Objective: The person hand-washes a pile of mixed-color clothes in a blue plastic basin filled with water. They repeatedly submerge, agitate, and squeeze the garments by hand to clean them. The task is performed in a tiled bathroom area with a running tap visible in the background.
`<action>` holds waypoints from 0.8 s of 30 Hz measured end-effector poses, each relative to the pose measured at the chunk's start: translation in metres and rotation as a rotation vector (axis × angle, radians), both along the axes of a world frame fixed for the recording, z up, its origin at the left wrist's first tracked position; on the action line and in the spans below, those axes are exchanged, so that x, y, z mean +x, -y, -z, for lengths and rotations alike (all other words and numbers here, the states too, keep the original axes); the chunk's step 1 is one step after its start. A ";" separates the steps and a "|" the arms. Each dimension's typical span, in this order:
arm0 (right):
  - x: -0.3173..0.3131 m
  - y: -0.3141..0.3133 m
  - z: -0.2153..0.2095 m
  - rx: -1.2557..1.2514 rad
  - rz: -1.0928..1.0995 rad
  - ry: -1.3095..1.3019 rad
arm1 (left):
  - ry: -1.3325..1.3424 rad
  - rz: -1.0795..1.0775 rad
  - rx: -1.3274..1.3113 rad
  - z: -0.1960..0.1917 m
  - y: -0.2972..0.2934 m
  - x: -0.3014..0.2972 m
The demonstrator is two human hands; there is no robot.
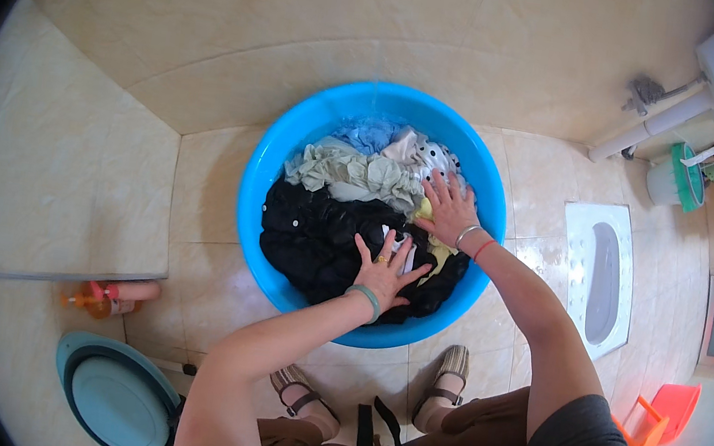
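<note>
We look down at a blue basin [262, 211] of laundry on a tiled floor. Our left hand [387, 271] lies flat, fingers spread, on black clothes [319, 241] at the basin's six o'clock. Our right hand [448, 209], also released, presses pale clothes [354, 174] near three o'clock, grasping nothing.

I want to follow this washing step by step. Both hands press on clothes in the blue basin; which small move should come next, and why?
Probably the left hand should close on the black garment beneath it and lift a fold. Both hands lie flat with spread fingers, gripping nothing; the right hand rests on the pale clothes in the round blue plastic basin.
</note>
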State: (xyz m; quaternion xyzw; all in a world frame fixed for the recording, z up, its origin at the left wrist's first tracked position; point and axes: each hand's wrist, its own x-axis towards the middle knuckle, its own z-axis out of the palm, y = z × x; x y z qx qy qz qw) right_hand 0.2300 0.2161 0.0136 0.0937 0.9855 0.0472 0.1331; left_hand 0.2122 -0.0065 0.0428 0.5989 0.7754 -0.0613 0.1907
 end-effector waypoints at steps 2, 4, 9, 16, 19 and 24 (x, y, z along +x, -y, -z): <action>-0.002 0.001 -0.003 -0.006 0.002 0.012 | -0.034 -0.006 -0.012 0.006 -0.001 0.004; -0.002 0.001 -0.003 -0.010 0.010 0.018 | -0.059 -0.013 -0.025 0.009 -0.003 0.007; -0.003 0.002 -0.003 -0.013 0.013 0.016 | -0.075 -0.021 -0.055 0.010 -0.004 0.011; -0.001 0.000 0.001 -0.010 0.003 -0.029 | 0.111 -0.079 -0.111 -0.021 -0.010 0.008; -0.001 -0.001 0.000 -0.017 0.014 -0.011 | 0.204 -0.101 0.021 -0.026 -0.015 0.017; -0.002 0.000 -0.003 -0.039 0.019 0.018 | 0.181 0.102 -0.011 -0.013 -0.027 0.038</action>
